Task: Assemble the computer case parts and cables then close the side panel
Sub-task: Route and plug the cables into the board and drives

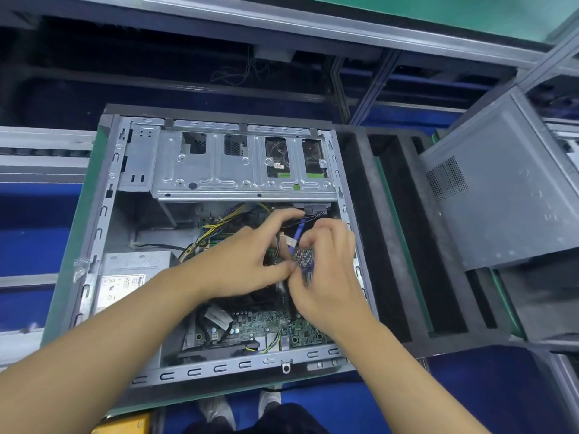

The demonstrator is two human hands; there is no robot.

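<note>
Hands first. Left hand: reaches in from 7 o'clock over the near rim of the computer case, palm down, index finger arched out toward 1 o'clock, thumb tip pressed toward the right hand at the middle of the opening; grip or no grip under those curled fingers, cannot tell. Right hand: enters from 5 o'clock, wrist bent, fingers curled down, pinching the blue cable just beside a small finned grey block. Cover most of the motherboard between them, leaving only a green strip toward 6 o'clock. Blurred around the fingertips; lower run of the blue cable lost behind the right fingers, its plug not to be made out. Cut off at the bottom edge: both forearms. Computer case: lies flat at centre, open side up, with the drive cage along 12 o'clock, the power supply at 8 o'clock, and yellow-and-black wires between them. Leaves a bare pocket of floor inside at 9 o'clock, between power supply and drive cage. Narrow clearance at 3 o'clock, right knuckles near the case wall. Side panel: off, tilted, at 3 o'clock, well apart from the case, beyond the black foam slots.
</note>
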